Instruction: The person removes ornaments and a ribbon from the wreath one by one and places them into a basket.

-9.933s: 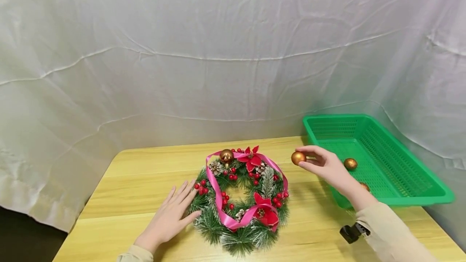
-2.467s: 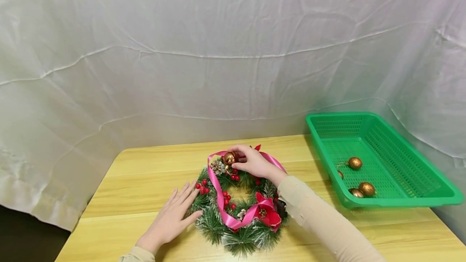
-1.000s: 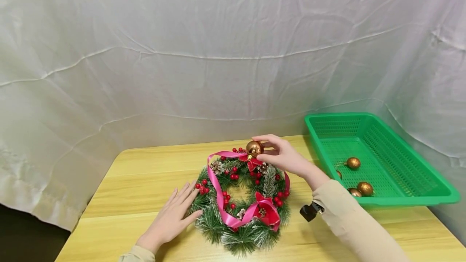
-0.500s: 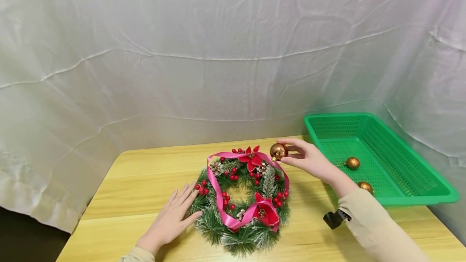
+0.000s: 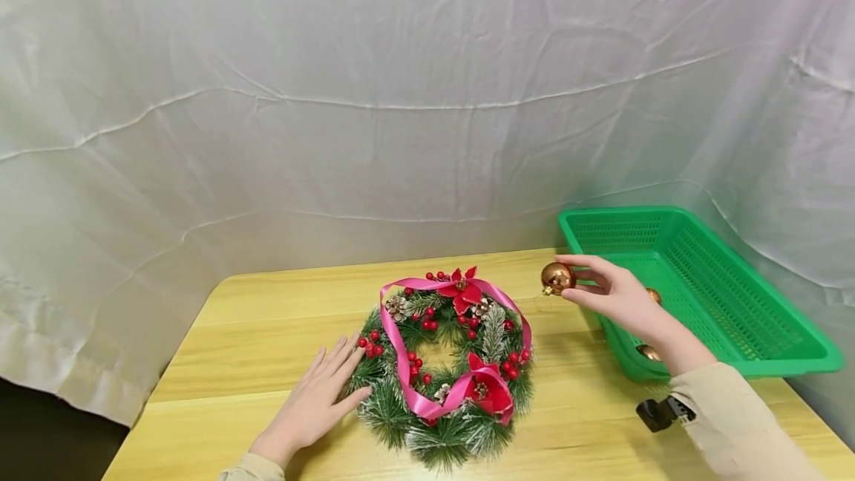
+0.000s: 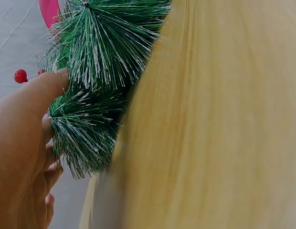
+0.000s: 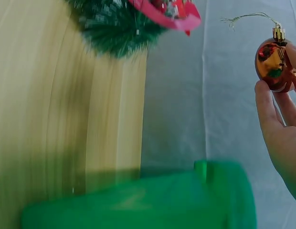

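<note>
My right hand (image 5: 617,299) pinches a shiny copper-coloured Christmas bauble (image 5: 557,278) between thumb and fingertips, in the air beside the green basket's left rim. In the right wrist view the bauble (image 7: 268,71) shows its gold cap and a loose thread loop. A Christmas wreath (image 5: 390,410) lies on the table, with red berries, pinecones, red poinsettias and a pink ribbon (image 5: 399,351) looped over it. At its left edge rests my left hand (image 5: 314,396), fingers extended. In the left wrist view the thumb (image 6: 45,88) lies against the pine needles.
The green plastic basket (image 5: 761,370) stands at the table's right side. Baubles lie inside it, one copper bauble (image 5: 649,352) near the front, others partly hidden by the right arm. A grey-white cloth (image 5: 401,154) hangs behind the wooden table (image 5: 267,318).
The right hand earlier held a smaller gold bauble. It then gripped the shiny bauble at the wreath's upper left, lifted it off and carried it right to the basket. The left hand stays put.
</note>
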The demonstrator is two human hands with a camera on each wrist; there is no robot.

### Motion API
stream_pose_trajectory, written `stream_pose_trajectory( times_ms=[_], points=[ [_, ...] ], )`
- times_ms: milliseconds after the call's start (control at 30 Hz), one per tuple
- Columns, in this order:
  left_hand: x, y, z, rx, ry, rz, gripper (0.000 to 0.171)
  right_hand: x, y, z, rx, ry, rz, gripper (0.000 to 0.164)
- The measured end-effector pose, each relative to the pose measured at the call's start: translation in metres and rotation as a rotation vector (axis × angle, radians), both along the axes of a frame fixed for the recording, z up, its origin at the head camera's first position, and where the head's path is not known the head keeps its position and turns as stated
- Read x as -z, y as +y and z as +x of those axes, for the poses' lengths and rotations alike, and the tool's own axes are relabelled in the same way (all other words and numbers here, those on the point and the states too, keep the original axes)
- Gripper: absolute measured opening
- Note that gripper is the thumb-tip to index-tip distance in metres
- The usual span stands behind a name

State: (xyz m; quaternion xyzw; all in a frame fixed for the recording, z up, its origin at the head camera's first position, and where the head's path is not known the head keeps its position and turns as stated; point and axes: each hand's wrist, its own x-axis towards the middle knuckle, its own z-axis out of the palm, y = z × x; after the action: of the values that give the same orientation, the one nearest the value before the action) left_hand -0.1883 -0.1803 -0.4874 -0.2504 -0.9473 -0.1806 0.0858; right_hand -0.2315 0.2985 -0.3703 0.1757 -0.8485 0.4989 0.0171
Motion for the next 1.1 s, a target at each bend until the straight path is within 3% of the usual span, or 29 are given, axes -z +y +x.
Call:
stream_pose_trajectory(
  times_ms=[200,600,1100],
  points=[
    [0.0,0.0,0.0,0.005,0.003,0.0,0.069,-0.002,0.02,0.006,0.051,0.011,0.055,0.054],
    [0.002,-0.001,-0.001,0.006,0.008,-0.009,0.069,0.016,0.058,0.01,0.145,0.014,0.133,0.053],
    [0.0,0.0,0.0,0.005,-0.001,-0.009,0.069,0.023,0.113,0.021,0.236,-0.025,0.224,0.055]
  ],
)
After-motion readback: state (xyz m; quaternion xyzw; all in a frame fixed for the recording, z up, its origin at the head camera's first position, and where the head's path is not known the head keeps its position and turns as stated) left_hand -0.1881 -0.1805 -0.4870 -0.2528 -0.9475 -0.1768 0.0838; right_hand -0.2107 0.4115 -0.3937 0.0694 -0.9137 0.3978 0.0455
